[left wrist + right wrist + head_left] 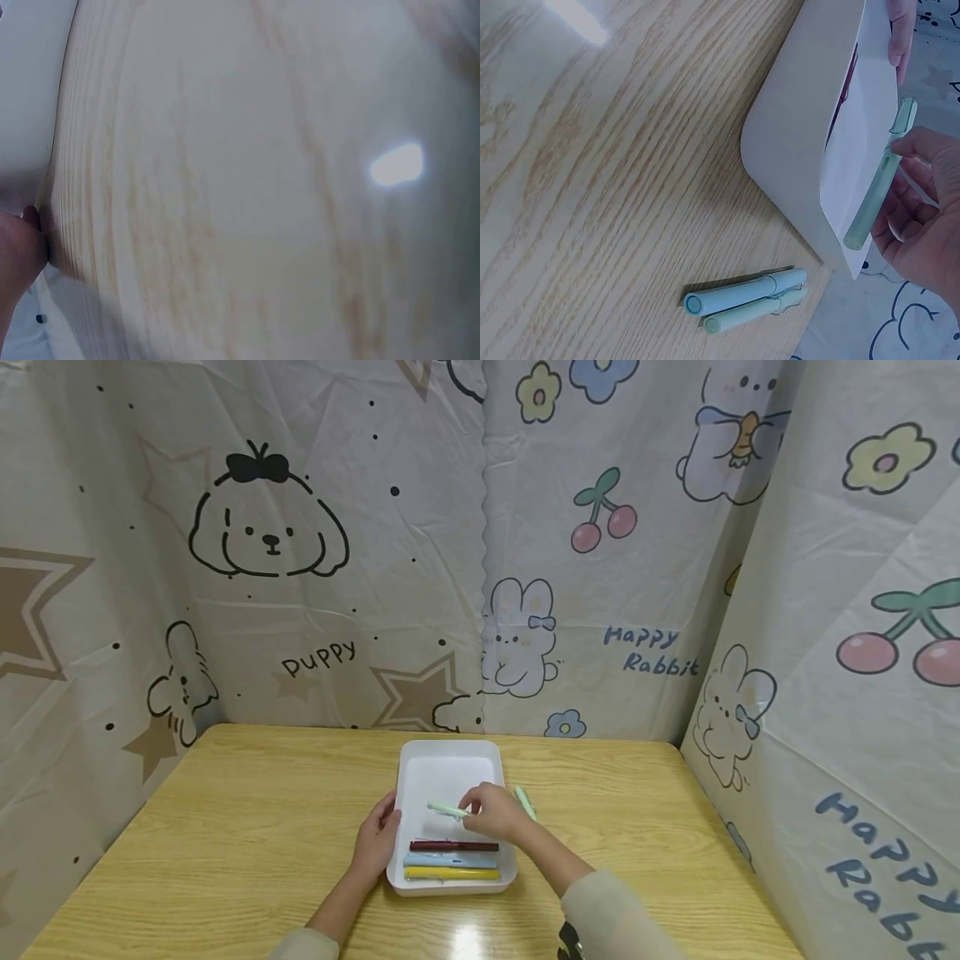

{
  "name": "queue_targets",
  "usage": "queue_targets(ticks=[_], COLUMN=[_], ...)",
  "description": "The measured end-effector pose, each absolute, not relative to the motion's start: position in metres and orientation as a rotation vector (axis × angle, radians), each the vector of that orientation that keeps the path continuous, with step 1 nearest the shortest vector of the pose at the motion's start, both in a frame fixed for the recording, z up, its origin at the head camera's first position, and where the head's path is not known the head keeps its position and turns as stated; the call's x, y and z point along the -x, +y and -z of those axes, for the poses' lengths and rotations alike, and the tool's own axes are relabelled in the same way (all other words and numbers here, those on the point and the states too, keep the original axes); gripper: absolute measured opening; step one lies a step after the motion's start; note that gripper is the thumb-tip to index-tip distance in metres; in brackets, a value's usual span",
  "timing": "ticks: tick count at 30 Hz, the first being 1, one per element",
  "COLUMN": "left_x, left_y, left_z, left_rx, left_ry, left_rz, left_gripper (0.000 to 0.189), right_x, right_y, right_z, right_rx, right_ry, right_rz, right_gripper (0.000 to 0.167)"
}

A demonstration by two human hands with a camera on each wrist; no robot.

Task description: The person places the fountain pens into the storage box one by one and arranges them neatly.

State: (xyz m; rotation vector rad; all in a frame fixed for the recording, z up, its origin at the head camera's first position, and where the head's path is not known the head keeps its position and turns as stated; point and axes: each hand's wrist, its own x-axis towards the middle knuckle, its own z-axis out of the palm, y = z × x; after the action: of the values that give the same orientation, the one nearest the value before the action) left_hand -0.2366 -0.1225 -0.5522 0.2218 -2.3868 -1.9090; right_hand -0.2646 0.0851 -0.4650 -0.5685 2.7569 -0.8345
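Between the thumb and fingers of my right hand (495, 814) is a light green pen (883, 184), capped and with a clip. In the head view this pen (447, 810) lies crosswise over the middle of the white tray (450, 748). Nearer its front end, the tray holds a dark red pen (453, 846), a light blue pen (450, 861) and a yellow pen (452, 873), side by side. My left hand (377, 839) touches the tray's left wall from outside; only part of this hand (19, 251) shows in the left wrist view.
Right of the tray, another blue pen (746, 293) and another green pen (754, 311) lie together on the wooden table (285, 827). Patterned cloth (420, 543) hangs behind the table and along both sides.
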Motion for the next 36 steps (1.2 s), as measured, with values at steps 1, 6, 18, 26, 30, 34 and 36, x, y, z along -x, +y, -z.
queue_targets(ticks=[1,6,18,26,30,34,36], left_x=[0.237,0.236,0.237,0.237,0.236,0.236,0.236], left_y=[-0.122,-0.122,-0.122,-0.122,-0.122,-0.122,-0.122], left_z=[0.552,0.552,0.553,0.552,0.552,0.552,0.551], left_rx=[-0.223,-0.231,-0.234,-0.229,-0.216,-0.216,-0.221], left_ry=[-2.388,-2.392,-2.371,-2.372,-2.378,-2.376,-2.378], left_rz=[1.909,1.91,1.924,1.931,1.918,1.918,1.919], left_gripper=[0.045,0.045,0.044,0.045,0.045,0.045,0.045], right_x=[0.265,0.264,0.262,0.263,0.263,0.261,0.261], right_y=[0.085,0.084,0.079,0.077,0.076,0.075,0.075], right_z=[0.465,0.466,0.469,0.473,0.475,0.475,0.476], right_rx=[0.57,0.61,0.636,0.655,0.654,0.652,0.666], right_ry=[2.755,2.77,2.78,2.788,2.779,2.772,2.771], right_rz=[0.833,0.818,0.773,0.766,0.766,0.755,0.757], right_gripper=[0.016,0.016,0.017,0.017,0.019,0.019,0.019])
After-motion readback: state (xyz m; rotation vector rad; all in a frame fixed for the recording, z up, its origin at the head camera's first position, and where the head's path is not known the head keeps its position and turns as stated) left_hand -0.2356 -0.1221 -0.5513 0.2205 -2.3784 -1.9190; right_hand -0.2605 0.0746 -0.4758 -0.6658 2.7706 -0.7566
